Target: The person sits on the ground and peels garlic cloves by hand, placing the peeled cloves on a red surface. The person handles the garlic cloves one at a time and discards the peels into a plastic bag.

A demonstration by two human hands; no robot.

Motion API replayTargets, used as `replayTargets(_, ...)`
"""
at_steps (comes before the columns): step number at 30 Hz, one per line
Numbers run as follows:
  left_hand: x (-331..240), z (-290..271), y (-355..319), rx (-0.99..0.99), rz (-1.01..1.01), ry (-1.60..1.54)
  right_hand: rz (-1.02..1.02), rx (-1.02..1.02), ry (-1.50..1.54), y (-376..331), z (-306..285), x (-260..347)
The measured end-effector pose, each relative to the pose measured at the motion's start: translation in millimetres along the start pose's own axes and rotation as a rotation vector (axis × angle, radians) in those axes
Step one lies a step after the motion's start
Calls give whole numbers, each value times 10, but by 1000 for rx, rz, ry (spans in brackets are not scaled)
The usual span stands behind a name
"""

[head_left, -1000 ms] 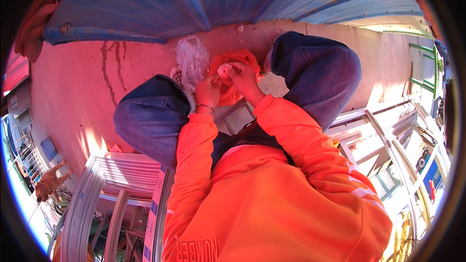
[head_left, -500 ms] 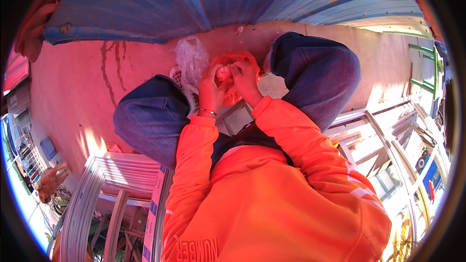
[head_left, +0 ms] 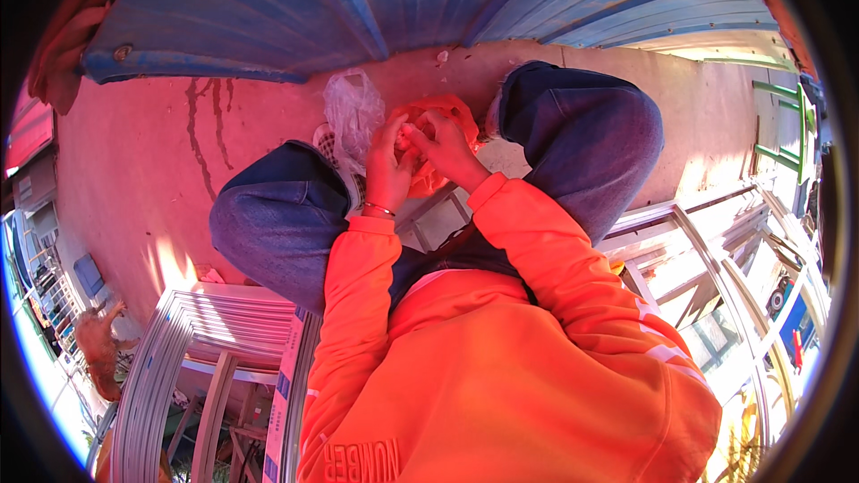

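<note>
Between my raised knees, both hands meet over an open red plastic bag [head_left: 463,114]. My left hand [head_left: 385,172] is closed around a small, pale, round thing that resembles a garlic bulb [head_left: 407,134]; fingers cover most of it. My right hand [head_left: 445,148] has its thumb and fingers bent together against the top of the same thing. What lies inside the red bag is hidden beneath my hands. A clear, crumpled plastic bag [head_left: 352,113] stands just left of the red one, near my shoe [head_left: 324,139].
Blue corrugated metal sheeting [head_left: 403,0] spans the far side. Stacked pale frames [head_left: 188,331] stand at my lower left, and more frames [head_left: 716,259] lean at the right. A brown dog [head_left: 98,351] is at the far left; a green rack [head_left: 787,130] stands far right.
My right fingers have shifted left and now cover more of the pale round thing. At the far left, the dog has turned and changed its stance. Both bags stay in place.
</note>
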State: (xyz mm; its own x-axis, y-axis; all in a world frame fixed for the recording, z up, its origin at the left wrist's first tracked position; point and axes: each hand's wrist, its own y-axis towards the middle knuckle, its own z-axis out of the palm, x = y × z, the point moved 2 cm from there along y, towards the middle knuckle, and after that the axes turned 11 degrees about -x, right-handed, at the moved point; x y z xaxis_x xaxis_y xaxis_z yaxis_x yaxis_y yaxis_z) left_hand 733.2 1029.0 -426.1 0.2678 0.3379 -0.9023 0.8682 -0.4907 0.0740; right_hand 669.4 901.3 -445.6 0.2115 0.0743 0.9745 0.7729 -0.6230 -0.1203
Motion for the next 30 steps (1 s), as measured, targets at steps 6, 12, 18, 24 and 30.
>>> replayTargets(6, -74, -48, 39, 0, -323, -528, -8, 29, -15, 1, -19, 100)
replayTargets(12, 112, 56, -37, -247, -136, -254, -320, -69, -339, -196, 141, 205)
replayTargets(18, -78, 67, -44, -319, -198, -330, -204, -112, -276, -246, 179, 242)
replayTargets(24, -139, -14, 34, -224, -397, -656, -1, 7, 286, -92, 93, 208)
replayTargets(30, -144, -62, 26, -223, -536, -743, 307, -16, 429, -66, 73, 273)
